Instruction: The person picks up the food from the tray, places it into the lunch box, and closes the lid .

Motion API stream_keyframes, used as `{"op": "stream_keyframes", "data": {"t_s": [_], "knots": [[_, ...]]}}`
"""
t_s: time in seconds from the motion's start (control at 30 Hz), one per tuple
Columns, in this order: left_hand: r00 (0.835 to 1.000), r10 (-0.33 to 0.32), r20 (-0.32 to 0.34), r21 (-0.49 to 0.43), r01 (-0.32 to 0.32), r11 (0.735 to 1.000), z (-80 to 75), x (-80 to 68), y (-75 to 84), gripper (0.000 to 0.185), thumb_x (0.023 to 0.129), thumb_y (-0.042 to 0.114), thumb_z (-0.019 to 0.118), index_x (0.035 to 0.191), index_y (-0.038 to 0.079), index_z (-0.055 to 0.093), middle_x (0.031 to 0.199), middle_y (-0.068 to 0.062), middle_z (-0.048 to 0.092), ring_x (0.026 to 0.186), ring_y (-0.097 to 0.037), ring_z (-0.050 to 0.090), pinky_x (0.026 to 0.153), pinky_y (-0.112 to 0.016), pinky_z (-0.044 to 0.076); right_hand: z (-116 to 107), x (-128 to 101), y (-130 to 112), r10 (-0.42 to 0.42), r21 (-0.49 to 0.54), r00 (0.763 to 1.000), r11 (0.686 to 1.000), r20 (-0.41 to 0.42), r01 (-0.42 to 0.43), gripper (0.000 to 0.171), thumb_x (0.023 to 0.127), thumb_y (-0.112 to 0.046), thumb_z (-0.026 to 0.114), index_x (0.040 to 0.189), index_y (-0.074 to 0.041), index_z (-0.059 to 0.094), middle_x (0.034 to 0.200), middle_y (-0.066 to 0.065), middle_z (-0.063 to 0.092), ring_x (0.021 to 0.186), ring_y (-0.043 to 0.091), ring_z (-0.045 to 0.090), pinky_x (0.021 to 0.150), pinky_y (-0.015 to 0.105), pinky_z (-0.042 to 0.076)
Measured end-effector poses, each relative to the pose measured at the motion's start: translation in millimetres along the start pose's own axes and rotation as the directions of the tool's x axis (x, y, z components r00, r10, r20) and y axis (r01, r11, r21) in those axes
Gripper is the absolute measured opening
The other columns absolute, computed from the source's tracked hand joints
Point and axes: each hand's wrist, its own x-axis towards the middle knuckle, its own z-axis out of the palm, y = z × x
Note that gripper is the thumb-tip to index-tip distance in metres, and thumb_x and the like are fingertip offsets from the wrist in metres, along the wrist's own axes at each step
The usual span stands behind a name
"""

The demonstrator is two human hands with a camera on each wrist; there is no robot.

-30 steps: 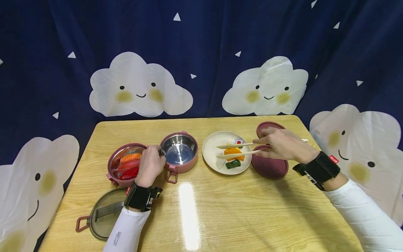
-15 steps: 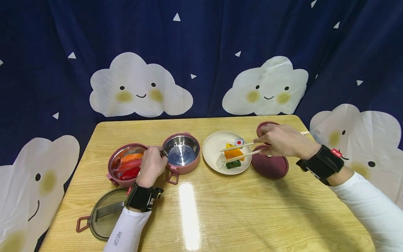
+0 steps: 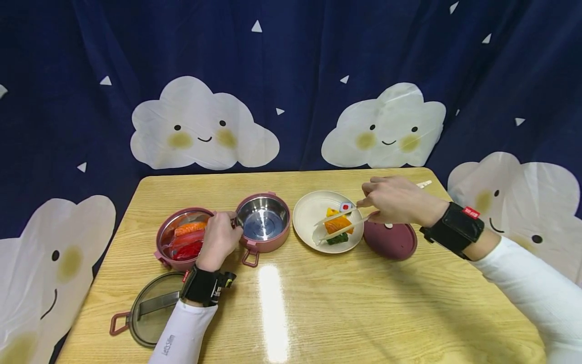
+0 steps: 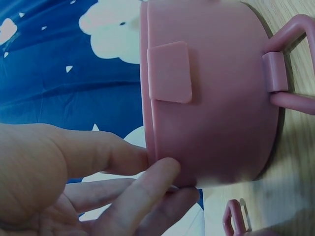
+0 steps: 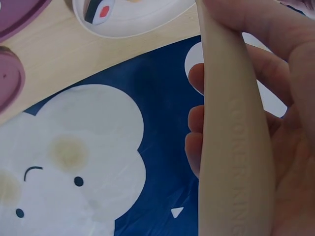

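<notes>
My left hand [image 3: 226,226] pinches the near-left rim of an empty pink, steel-lined bowl [image 3: 263,222]; the left wrist view shows my fingers [image 4: 128,162] against the bowl's pink wall [image 4: 211,98]. My right hand [image 3: 372,202] grips beige tongs [image 3: 338,222], which fill the right wrist view [image 5: 236,142]. The tong tips straddle an orange food piece [image 3: 338,223] on a cream plate [image 3: 309,210]. A green piece [image 3: 337,238] and a white piece with a red dot [image 3: 345,206] lie on the same plate [image 5: 133,19].
A second pink bowl [image 3: 163,253] holding orange and red food stands left of my left hand. A glass lid [image 3: 147,308] with a pink handle lies at the front left. A pink lid [image 3: 390,240] rests right of the plate. The wooden table [image 3: 318,303] ends at a blue cloud curtain.
My right hand has moved left and farther back, tilting the tongs down around the orange piece. The empty bowl shifted slightly right under my left hand.
</notes>
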Motion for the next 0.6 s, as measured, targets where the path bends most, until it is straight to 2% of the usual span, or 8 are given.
{"op": "stream_keyframes", "data": {"t_s": [0.17,0.37,0.6], "knots": [[1.0,-0.005,0.01,-0.015,0.005,1.0,0.9,0.4,2.0,0.041,0.09,0.0,0.071,0.129,-0.011,0.069,0.127,-0.03,0.072,0.083,-0.03,0.061,0.061,-0.03,0.033,-4.9,8.8,-3.6,-0.02,-0.046,1.0,0.999,0.016,0.02,0.035,0.075,-0.026,0.093,0.108,-0.028,0.084,0.079,-0.003,0.056,0.073,0.016,0.046,0.058,0.028,0.039],[1.0,-0.01,0.017,-0.039,0.011,0.999,0.4,0.6,1.6,0.041,0.09,0.001,0.072,0.13,-0.009,0.07,0.121,-0.028,0.074,0.075,-0.028,0.058,0.059,-0.03,0.034,-9.5,16.0,-7.5,-0.064,-0.113,0.998,0.991,0.017,0.065,0.031,0.072,-0.025,0.094,0.101,-0.029,0.084,0.078,-0.001,0.057,0.073,0.019,0.049,0.06,0.031,0.042],[1.0,-0.006,0.025,-0.048,0.008,0.999,-0.3,1.2,-2.4,0.039,0.091,0.002,0.073,0.129,-0.008,0.071,0.119,-0.028,0.075,0.08,-0.028,0.06,0.062,-0.028,0.038,-10.0,23.0,-10.3,-0.084,-0.155,0.996,0.984,0.034,0.088,0.028,0.07,-0.027,0.096,0.095,-0.028,0.082,0.079,-0.001,0.058,0.073,0.019,0.05,0.059,0.032,0.044]]}}
